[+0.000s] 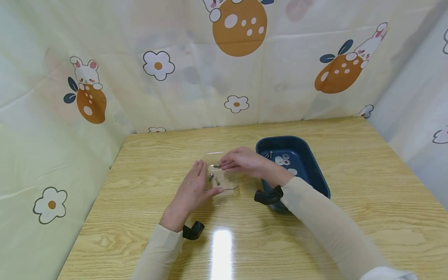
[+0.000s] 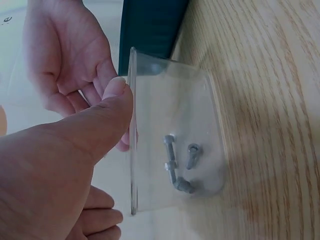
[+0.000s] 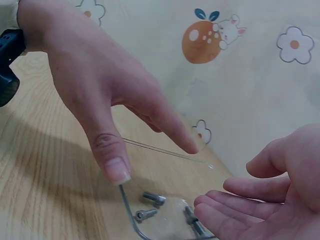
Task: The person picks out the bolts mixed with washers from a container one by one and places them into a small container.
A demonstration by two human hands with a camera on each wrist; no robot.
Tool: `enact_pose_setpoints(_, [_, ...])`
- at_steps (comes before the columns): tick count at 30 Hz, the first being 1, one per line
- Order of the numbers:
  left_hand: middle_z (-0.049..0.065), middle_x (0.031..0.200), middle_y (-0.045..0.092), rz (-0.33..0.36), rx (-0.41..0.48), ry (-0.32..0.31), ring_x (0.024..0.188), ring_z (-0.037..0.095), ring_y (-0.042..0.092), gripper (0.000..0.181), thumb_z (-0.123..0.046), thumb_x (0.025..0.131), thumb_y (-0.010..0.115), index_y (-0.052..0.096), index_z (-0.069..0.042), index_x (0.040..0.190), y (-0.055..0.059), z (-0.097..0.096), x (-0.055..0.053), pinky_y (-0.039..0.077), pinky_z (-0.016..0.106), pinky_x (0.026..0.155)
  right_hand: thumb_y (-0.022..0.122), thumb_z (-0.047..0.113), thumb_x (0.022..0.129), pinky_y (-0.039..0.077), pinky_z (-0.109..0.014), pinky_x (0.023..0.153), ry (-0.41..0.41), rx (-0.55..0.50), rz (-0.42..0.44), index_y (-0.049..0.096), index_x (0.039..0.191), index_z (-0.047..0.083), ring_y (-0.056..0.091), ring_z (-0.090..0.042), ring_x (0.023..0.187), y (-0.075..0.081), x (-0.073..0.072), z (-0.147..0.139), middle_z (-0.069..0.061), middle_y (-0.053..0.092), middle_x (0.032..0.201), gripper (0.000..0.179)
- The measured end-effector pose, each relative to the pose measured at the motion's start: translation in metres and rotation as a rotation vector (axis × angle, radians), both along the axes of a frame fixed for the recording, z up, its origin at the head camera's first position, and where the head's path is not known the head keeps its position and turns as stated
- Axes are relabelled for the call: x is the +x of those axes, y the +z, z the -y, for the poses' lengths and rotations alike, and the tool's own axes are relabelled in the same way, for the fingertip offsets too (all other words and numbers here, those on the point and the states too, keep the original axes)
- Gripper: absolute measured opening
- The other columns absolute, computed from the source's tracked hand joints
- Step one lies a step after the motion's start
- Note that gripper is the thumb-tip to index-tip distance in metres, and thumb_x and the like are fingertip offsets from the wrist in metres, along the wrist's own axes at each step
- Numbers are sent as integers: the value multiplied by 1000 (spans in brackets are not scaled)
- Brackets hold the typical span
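Note:
A clear plastic box (image 1: pixel 229 179) stands on the table with several small metal bolts (image 2: pixel 193 152) on its floor. My left hand (image 1: pixel 190 186) lies along the left side of the box, fingers nearly straight, its thumb at the near rim. Over the far right part of the box reaches my right hand (image 1: pixel 246 161). In the right wrist view its thumb and forefinger are spread apart with nothing between them, the thumb right at the rim. The left wrist view shows the right palm, loosely curled and holding nothing.
To the right stands a dark blue bin (image 1: pixel 317 175), partly behind the right forearm, with several white washers (image 1: pixel 286 157) and a few bolts (image 1: pixel 268 155) inside. A patterned curtain (image 1: pixel 196 77) hangs behind the wooden table (image 1: pixel 140 179).

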State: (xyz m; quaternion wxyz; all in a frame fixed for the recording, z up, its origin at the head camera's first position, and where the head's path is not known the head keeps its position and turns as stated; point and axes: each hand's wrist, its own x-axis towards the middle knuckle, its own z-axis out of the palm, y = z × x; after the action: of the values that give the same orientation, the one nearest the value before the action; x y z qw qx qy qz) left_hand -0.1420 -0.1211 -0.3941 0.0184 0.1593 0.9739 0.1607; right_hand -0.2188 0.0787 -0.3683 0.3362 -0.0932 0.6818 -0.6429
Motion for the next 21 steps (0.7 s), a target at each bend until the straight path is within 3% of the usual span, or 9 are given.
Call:
enact_pose_setpoints(10, [22, 163, 17, 44, 20, -15, 153, 33, 16, 101, -55, 89, 67, 21, 5, 155, 7, -15, -2, 21, 45, 125, 41, 12, 106, 49, -42, 106, -63, 6, -40, 46, 138, -12, 55, -41, 129, 10, -5, -35, -32, 51, 139, 41])
enact_pose_setpoints(21, [20, 165, 16, 52, 38, -61, 154, 31, 14, 102, -57, 89, 66, 18, 3, 156, 11, -33, -3, 19, 43, 125, 42, 13, 106, 53, -40, 102, -169, 42, -56, 44, 140, -8, 63, -30, 119, 14, -12, -75, -24, 57, 132, 40])
